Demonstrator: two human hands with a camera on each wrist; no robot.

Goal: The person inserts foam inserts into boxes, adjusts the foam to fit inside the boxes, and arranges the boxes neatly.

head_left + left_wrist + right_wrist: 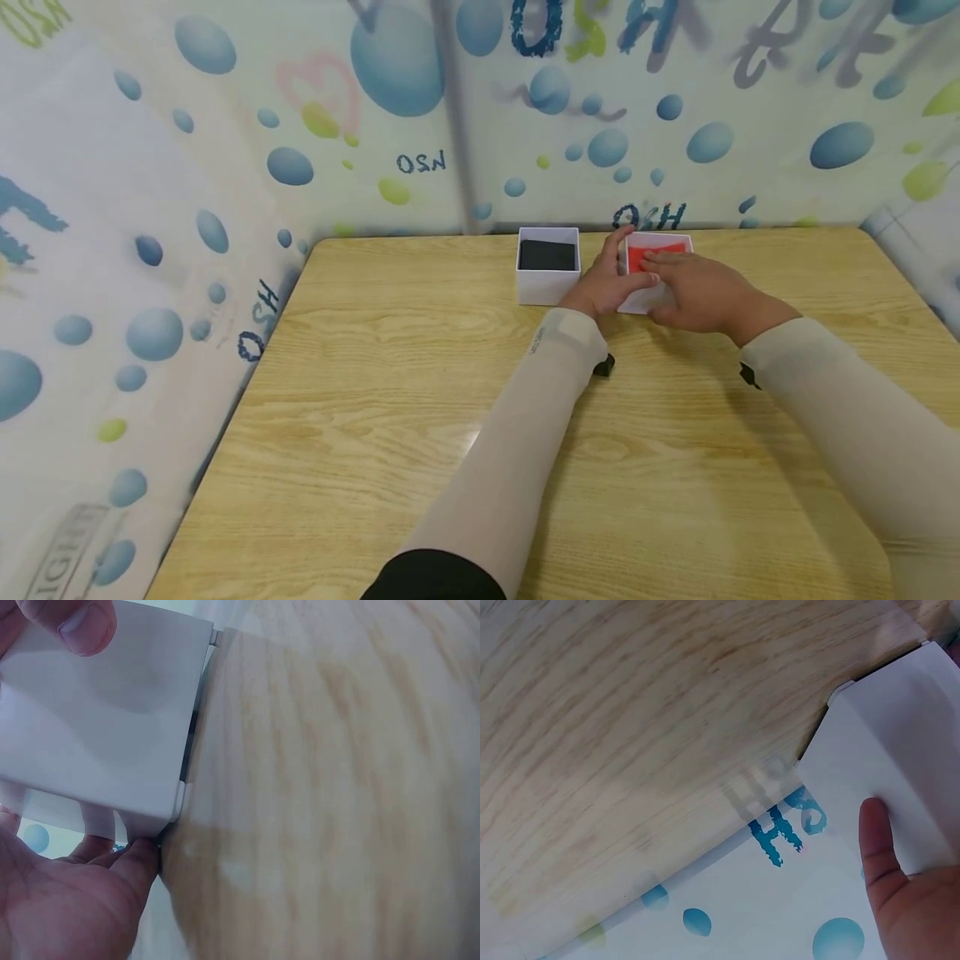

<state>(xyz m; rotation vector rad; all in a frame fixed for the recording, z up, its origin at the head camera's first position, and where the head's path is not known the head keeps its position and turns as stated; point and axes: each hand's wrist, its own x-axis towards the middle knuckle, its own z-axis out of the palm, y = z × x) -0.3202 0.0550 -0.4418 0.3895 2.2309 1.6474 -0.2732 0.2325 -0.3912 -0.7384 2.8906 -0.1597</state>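
Observation:
A white box (636,307) with something flat and red (633,258) showing in its top stands near the table's back edge. My left hand (606,283) grips its left side, fingers pointing away and thumb across the near side. From the right, my right hand (705,292) holds the same box, some fingers over the red part and the thumb low at the front. The left wrist view shows a thumb (88,628) against the box's pale face (97,712). In the right wrist view, one digit (876,840) lies along a box side (847,772).
A second white box (548,287) with a dark rectangular piece (547,256) in its top stands just left of my left hand. Both boxes sit on a wood-grain table (337,400). A patterned wall covering (495,125) rises directly behind the table's back edge.

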